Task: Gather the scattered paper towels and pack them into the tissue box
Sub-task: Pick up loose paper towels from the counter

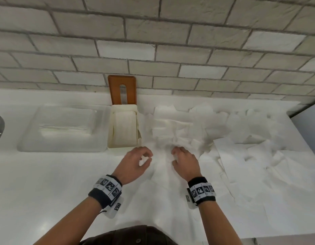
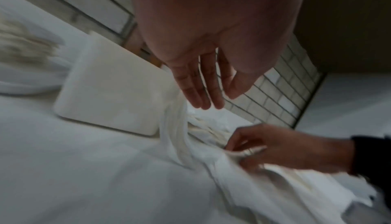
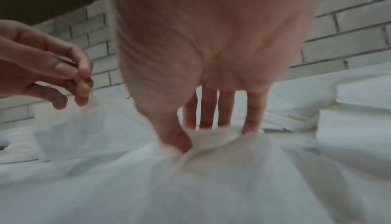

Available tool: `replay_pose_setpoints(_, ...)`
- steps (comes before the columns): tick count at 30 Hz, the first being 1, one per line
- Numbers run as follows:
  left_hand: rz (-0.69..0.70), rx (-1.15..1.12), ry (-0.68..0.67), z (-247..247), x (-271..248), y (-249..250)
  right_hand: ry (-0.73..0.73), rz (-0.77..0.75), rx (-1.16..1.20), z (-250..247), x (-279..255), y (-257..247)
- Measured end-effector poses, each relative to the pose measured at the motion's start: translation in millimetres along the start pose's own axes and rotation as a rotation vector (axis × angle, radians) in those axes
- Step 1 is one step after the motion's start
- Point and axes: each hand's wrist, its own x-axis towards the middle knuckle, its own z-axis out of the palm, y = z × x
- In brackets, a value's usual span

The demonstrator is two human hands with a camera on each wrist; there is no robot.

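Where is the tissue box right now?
In the head view, the tissue box sits at the back of the counter, between a tray and the paper towels.

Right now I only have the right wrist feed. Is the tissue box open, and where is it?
Observer: Open. The tissue box sits at the brick wall, just left of both hands, with a folded stack already inside.
Operator: And the lid?
Observer: The brown lid stands on end behind the box, leaning on the wall.
Operator: How much is left to gather?
Observer: A lot. Loose paper towels cover the counter from the hands out to its right edge.
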Motion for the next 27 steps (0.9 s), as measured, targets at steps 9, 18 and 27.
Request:
replay_pose_setpoints(9,0.219,0.871,-0.321,35,33,-28,0.402,-0.014,0.440,-37,7,9)
replay_pose_setpoints(18,0.232,0.856,-0.389,34,39,-30,0.501,-0.016,0.718,-122,-1,8)
replay_pose_setpoints(27,0.032,0.255,-0.167,18,43,-4,0.411,-0.013,0.688,-126,-1,14)
